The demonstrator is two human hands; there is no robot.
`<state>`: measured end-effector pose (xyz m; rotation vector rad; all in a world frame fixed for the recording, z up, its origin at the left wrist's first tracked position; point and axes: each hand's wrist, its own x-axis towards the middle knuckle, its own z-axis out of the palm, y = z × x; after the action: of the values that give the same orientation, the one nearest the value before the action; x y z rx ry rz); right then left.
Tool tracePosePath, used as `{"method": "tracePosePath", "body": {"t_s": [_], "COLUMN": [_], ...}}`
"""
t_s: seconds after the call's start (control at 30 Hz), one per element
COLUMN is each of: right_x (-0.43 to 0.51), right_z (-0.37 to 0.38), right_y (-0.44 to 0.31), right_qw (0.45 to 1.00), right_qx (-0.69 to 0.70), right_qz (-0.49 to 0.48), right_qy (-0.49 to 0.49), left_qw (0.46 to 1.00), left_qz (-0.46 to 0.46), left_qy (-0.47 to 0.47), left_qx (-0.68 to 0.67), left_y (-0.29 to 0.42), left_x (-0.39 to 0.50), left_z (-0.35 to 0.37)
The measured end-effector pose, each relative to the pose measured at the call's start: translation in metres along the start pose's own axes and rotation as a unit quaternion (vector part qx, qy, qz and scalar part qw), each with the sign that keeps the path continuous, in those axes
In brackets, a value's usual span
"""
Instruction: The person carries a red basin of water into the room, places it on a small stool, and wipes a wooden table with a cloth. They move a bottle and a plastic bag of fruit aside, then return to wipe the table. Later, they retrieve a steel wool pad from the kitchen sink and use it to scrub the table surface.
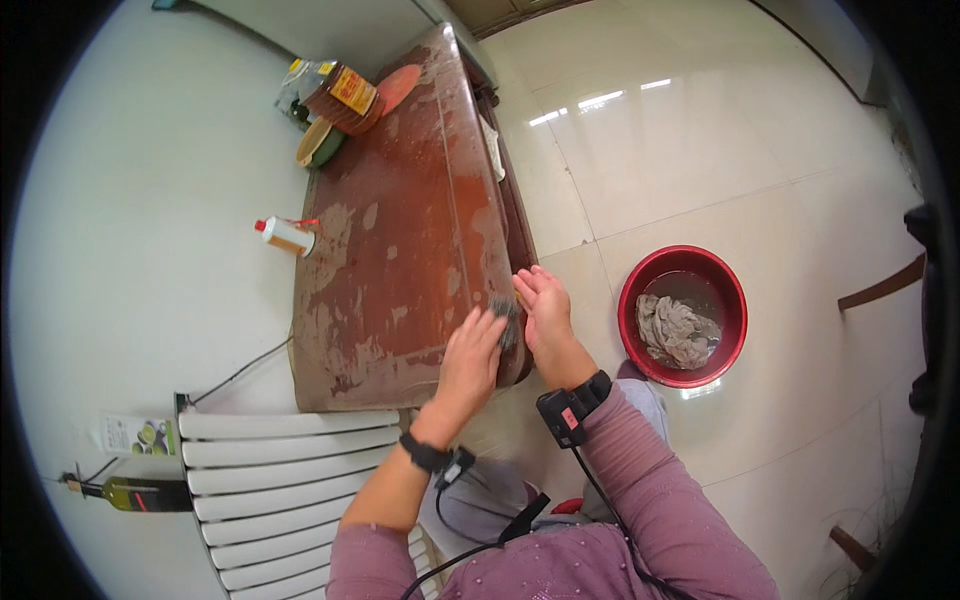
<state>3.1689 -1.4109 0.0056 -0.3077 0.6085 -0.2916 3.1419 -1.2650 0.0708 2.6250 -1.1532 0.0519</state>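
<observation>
My left hand (470,356) rests at the near right edge of a worn reddish-brown wooden table (397,262), its fingers against a grey scouring pad (504,321) that looks like steel wool. The fingers are blurred, so how firmly they hold the pad cannot be told. My right hand (547,307) is just beyond the table's edge, palm turned towards the pad, fingers extended and nothing seen in it. The table top has pale, dull patches. On the floor to the right stands a red basin (625,330) with murky water and a crumpled grey cloth (675,334).
A large oil bottle (345,97), a green bowl (322,142) and a pink round mat (400,88) are at the table's far end. A white bottle with a red cap (286,236) stands by the wall. A white radiator (300,480) and a wine bottle (146,495) are at lower left.
</observation>
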Motion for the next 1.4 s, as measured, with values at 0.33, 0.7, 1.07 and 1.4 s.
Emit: {"method": "tracePosePath", "body": {"t_s": [0.33,0.7,1.07,1.4], "right_x": [-0.002,-0.008,-0.009,-0.025], "right_z": [-0.006,-0.014,-0.014,-0.012], "right_y": [-0.005,-0.002,0.008,0.022], "right_qw": [1.000,1.000,0.997,0.939], "right_qx": [0.019,0.025,-0.046,-0.302], "right_qz": [0.009,-0.002,-0.065,-0.166], "right_qy": [-0.007,-0.008,-0.003,-0.014], "left_qw": [1.000,0.999,0.994,0.922], "left_qz": [0.017,-0.030,-0.022,-0.202], "left_qy": [0.025,0.034,0.105,0.225], "left_qx": [-0.007,-0.006,0.006,0.243], "left_y": [-0.008,0.001,0.026,-0.146], "left_x": [0.035,0.021,-0.011,-0.134], "left_z": [0.008,0.009,0.028,-0.018]}}
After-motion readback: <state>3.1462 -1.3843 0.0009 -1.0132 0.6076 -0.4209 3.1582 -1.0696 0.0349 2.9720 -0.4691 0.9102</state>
